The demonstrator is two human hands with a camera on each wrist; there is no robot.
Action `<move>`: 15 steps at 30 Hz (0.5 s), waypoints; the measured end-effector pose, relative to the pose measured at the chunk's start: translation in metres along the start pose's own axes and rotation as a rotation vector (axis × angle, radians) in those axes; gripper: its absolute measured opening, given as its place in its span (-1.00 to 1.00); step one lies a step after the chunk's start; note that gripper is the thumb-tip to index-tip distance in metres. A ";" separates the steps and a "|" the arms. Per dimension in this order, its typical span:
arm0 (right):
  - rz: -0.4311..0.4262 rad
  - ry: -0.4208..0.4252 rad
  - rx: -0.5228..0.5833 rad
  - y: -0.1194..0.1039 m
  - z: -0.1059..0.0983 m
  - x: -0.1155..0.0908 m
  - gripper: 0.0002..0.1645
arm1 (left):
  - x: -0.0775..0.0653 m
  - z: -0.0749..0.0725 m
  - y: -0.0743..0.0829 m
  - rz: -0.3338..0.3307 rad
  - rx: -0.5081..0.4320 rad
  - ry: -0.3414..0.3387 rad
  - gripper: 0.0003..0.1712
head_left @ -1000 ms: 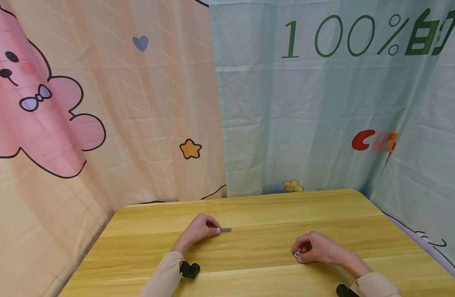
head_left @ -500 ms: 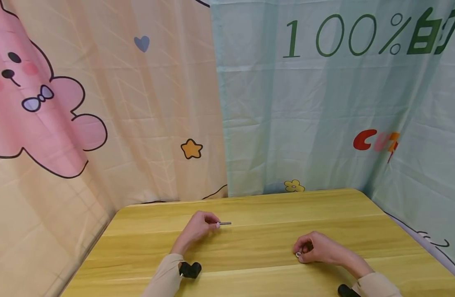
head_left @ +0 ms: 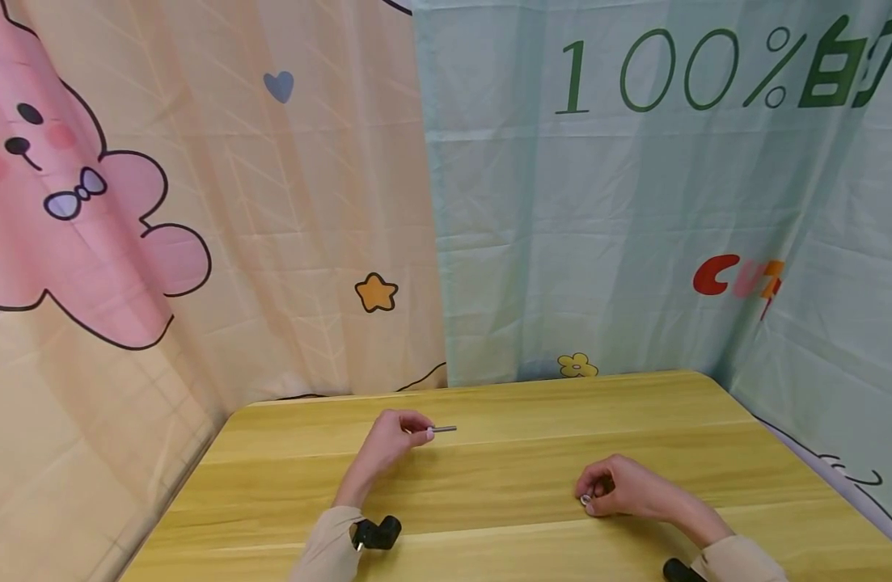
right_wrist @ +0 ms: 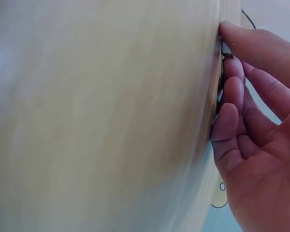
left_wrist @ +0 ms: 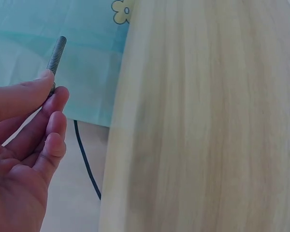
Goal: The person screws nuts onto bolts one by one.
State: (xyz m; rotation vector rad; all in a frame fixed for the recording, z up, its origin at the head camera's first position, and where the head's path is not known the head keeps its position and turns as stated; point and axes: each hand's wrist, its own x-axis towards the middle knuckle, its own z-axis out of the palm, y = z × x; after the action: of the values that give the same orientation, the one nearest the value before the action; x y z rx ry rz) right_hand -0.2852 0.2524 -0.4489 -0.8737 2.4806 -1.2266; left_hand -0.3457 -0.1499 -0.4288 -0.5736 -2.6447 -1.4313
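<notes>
Between thumb and forefinger my left hand [head_left: 396,440] pinches a bolt [head_left: 446,428], raised over the far left part of the table. In the left wrist view the bolt's grey threaded shank [left_wrist: 57,54] points up past the thumb, while the fingers hide its other end. My right hand [head_left: 623,487] is low at the table's right side, its fingertips right at the wood. Its thumb and forefinger pinch a small metal nut [head_left: 585,500]. Seen from the right wrist, the nut [right_wrist: 227,50] shows only in part between the thumb and the finger below.
The wooden table [head_left: 504,477] has a light yellow grain and rounded far corners. Printed curtains [head_left: 329,202] hang right behind its far edge and along both sides. A black wrist camera [head_left: 378,533] sits on the left sleeve.
My left hand has lifted the bolt and shifted slightly away toward the table's far edge. The right hand stays in place with the nut.
</notes>
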 end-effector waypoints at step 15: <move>0.016 0.009 -0.021 0.002 0.001 0.000 -0.90 | -0.008 -0.001 0.025 0.015 -0.038 0.114 -0.91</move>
State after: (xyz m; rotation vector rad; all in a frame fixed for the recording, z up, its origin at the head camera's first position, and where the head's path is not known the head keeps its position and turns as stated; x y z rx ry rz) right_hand -0.2856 0.2522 -0.4507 -0.8543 2.5066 -1.2041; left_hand -0.3295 -0.1407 -0.4108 -0.4985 -2.5260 -1.4665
